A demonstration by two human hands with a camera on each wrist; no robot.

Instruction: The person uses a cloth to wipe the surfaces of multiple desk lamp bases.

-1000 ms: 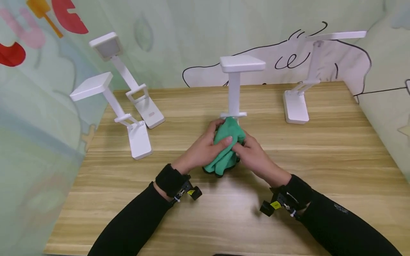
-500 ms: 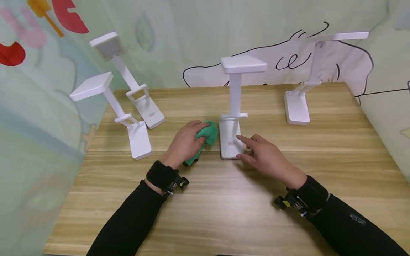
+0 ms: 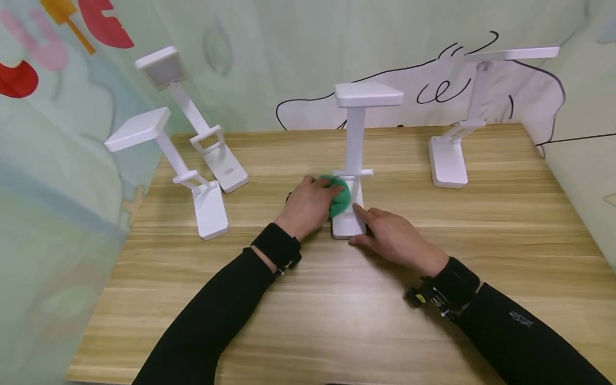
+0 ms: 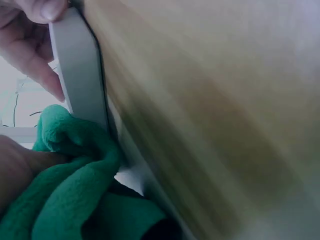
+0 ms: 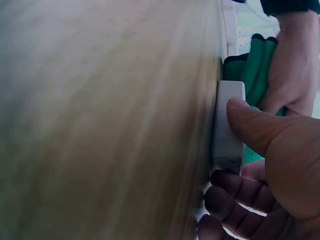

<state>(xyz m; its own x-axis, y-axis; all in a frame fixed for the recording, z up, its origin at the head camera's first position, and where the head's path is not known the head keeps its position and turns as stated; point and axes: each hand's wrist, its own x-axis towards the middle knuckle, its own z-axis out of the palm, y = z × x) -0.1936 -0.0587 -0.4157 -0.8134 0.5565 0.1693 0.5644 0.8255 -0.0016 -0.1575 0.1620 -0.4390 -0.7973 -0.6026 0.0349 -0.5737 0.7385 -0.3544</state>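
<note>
In the head view, a white desk lamp (image 3: 355, 140) stands upright at the middle of the wooden table. My left hand (image 3: 306, 207) holds a bunched green cloth (image 3: 341, 198) against the left part of the lamp's base (image 3: 346, 230). The left wrist view shows the cloth (image 4: 75, 175) touching the base's side (image 4: 82, 75). My right hand (image 3: 395, 236) grips the base's front right corner. Its thumb (image 5: 255, 125) lies on the front face in the right wrist view, with an index finger on the base's top. Part of the cloth is hidden under the left hand.
Two more white lamps stand close together at the left, a nearer one (image 3: 209, 211) and a farther one (image 3: 226, 168). Another lamp (image 3: 447, 160) stands at the back right. A printed curtain (image 3: 260, 59) borders the wooden table (image 3: 337, 331) behind and at the sides.
Both hands held the cloth over the base; then my left hand took it off to the left and has brought it back against the base. My right hand let go of the cloth and took the base.
</note>
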